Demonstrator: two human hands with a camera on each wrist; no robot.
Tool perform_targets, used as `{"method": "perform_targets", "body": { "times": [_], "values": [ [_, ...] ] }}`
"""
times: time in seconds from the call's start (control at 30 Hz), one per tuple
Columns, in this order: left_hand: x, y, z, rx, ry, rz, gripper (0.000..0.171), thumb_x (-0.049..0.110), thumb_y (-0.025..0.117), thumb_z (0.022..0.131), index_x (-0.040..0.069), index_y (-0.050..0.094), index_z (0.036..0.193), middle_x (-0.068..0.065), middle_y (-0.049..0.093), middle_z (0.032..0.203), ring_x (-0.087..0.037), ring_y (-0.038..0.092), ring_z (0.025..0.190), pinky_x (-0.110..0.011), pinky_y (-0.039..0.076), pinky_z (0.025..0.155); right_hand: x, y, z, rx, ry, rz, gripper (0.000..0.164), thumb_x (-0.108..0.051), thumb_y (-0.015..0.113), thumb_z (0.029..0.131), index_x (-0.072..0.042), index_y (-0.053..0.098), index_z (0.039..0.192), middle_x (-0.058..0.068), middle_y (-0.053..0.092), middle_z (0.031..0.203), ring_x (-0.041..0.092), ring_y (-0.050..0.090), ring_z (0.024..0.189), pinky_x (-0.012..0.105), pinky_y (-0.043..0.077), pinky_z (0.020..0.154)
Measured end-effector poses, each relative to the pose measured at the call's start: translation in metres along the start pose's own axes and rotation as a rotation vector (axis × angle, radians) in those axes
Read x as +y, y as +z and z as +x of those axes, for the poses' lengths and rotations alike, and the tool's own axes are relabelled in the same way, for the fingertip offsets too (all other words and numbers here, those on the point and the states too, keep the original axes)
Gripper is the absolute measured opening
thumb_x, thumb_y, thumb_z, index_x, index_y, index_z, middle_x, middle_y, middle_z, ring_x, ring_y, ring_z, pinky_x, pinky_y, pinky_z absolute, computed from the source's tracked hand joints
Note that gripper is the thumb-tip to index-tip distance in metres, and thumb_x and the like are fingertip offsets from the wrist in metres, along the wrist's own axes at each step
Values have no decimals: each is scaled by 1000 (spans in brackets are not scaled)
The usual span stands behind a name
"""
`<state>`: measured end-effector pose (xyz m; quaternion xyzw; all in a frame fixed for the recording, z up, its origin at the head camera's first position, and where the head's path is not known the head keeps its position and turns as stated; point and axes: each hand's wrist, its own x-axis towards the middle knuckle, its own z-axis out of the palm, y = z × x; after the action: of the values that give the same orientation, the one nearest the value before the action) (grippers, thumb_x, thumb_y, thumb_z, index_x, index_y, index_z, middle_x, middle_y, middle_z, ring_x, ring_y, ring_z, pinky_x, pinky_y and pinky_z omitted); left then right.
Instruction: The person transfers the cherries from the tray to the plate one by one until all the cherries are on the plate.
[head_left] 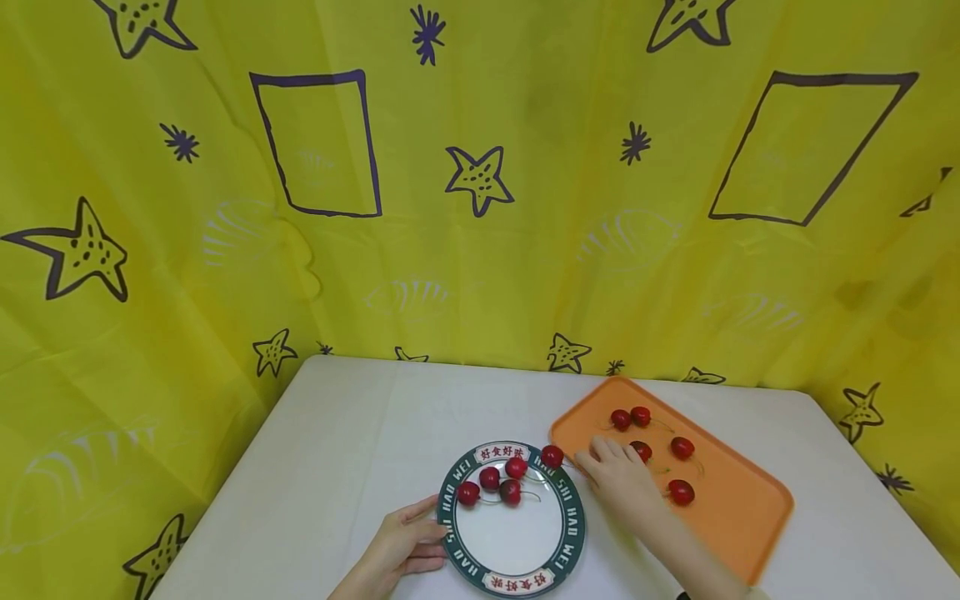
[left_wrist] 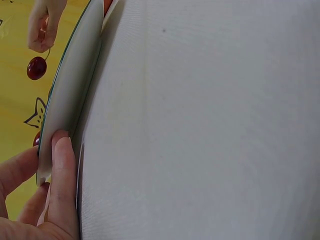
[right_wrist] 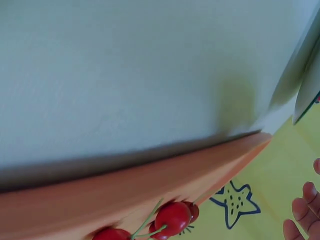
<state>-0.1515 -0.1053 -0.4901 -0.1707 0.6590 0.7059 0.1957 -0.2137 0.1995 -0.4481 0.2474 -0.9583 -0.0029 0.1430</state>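
My left hand grips the left rim of a round white plate with a green lettered border, thumb near the top edge and fingers underneath. In the left wrist view, the plate is seen edge-on, off the table on that side. Several red cherries with stems lie on its far half. Between plate and tray, my right hand pinches the stem of one cherry, which hangs below the fingertips. From above, this cherry overlaps the plate's upper right rim. Only some right fingertips show in the right wrist view.
An orange tray lies at an angle on the right of the white table, its left corner close to the plate. Several more cherries are spread on it. A yellow patterned curtain hangs behind the table and at its sides.
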Motion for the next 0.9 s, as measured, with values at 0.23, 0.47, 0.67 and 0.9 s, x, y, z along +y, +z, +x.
{"method": "perform_targets", "body": {
  "times": [0.23, 0.47, 0.67, 0.9],
  "values": [
    [-1, -1, -1, -15, 0, -6, 65, 6, 63, 80, -2, 35, 138, -7, 69, 78, -21, 67, 69, -33, 57, 64, -9, 8, 3, -54, -39, 35, 19, -14, 67, 81, -18, 63, 99, 2, 45, 85, 21, 45, 83, 40, 45, 79],
    [0, 0, -1, -18, 6, -2, 65, 7, 64, 80, -1, 35, 138, -7, 69, 79, -21, 67, 70, -33, 57, 64, -15, 10, 3, -116, -69, 16, 19, -14, 66, 82, -19, 60, 99, 3, 48, 90, 21, 46, 86, 42, 45, 82],
    [0, 1, 0, -5, 0, 3, 65, 6, 63, 80, -1, 35, 138, -7, 69, 78, -21, 67, 70, -34, 57, 64, -16, 14, 1, -150, -79, 29, 27, -11, 70, 78, -17, 62, 103, 9, 54, 100, 26, 49, 94, 48, 44, 87],
    [-1, 1, 1, -7, 1, 6, 64, 7, 63, 81, -1, 35, 138, -6, 69, 79, -21, 67, 69, -34, 57, 64, -18, 18, 0, -209, -79, 59, 35, -9, 72, 74, -16, 62, 107, 14, 54, 112, 32, 50, 103, 53, 41, 92]
  ]
}}
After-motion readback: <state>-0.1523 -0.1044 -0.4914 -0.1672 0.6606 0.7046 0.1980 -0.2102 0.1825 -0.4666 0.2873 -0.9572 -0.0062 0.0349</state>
